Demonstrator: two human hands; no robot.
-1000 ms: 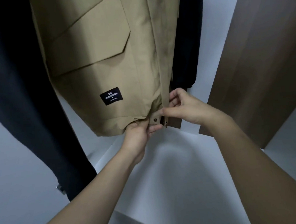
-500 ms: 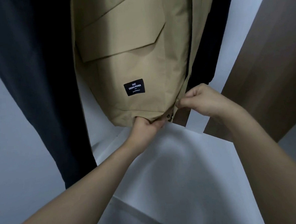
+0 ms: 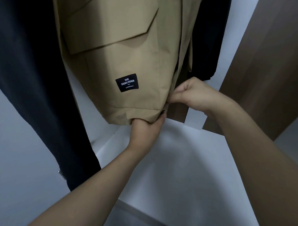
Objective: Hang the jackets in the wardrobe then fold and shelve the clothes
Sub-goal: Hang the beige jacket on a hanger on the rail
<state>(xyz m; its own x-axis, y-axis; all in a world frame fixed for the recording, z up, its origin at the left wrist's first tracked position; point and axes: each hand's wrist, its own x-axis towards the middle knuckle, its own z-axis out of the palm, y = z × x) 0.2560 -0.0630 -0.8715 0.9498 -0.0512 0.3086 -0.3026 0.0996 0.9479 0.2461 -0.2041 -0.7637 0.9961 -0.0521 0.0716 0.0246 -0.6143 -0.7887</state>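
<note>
A tan jacket [image 3: 124, 58] with a flap pocket and a black label [image 3: 127, 82] hangs in the wardrobe. My left hand [image 3: 145, 128] grips its bottom hem from below, fingers curled into the cloth by a dark snap button. My right hand [image 3: 194, 94] pinches the jacket's front edge just above the hem, to the right of the label. A dark jacket [image 3: 29, 76] hangs at the left and another dark garment [image 3: 214, 30] hangs behind the tan one on the right.
Below the clothes lies the white wardrobe floor [image 3: 174, 163]. A brown wooden wardrobe door [image 3: 271, 67] stands open at the right. White inner walls [image 3: 12, 173] close the left side.
The view has shifted, so the tan jacket sits further right and lower. My right hand has gone from the hem up to the front edge; my left hand keeps its grip on the hem.
</note>
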